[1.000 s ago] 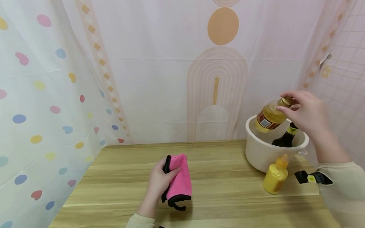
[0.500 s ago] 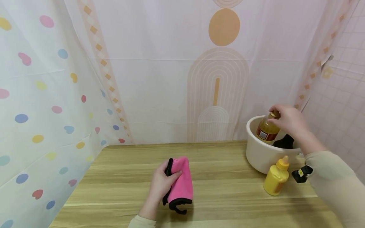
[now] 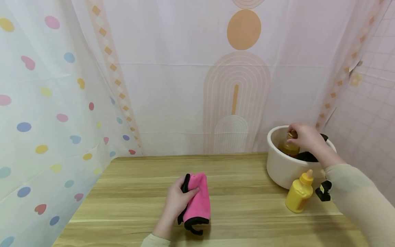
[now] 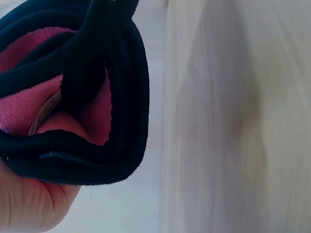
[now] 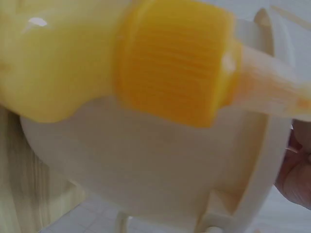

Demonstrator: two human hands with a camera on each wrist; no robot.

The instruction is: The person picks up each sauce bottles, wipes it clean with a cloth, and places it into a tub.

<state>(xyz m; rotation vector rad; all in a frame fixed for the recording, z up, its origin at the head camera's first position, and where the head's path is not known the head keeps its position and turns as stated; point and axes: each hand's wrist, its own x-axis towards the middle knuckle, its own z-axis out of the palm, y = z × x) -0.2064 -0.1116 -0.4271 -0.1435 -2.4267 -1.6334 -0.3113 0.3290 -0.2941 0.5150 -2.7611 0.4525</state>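
My left hand (image 3: 179,199) grips a folded pink cloth (image 3: 199,199) with black edging, thumb across its front, over the wooden table. In the left wrist view the cloth's rolled black edges (image 4: 129,116) fill the left side. At the right, my right hand (image 3: 305,137) reaches over a white bucket (image 3: 282,169) and pinches the cap of a glass bottle of amber liquid (image 3: 288,148). The bottle's lower part is hidden inside the bucket. A dark bottle (image 3: 307,156) leans in the bucket beside it, partly covered by my right hand and wrist.
A yellow squeeze bottle (image 3: 298,193) with a pointed nozzle stands in front of the bucket, below my right forearm. Close up, its orange-yellow cap (image 5: 175,60) covers much of the right wrist view. A patterned curtain (image 3: 172,103) hangs behind the table (image 3: 139,181).
My right hand has moved left and down, lowering the amber bottle from above the rim into the bucket and turning it more upright. My left hand keeps its hold on the cloth, nearly still.
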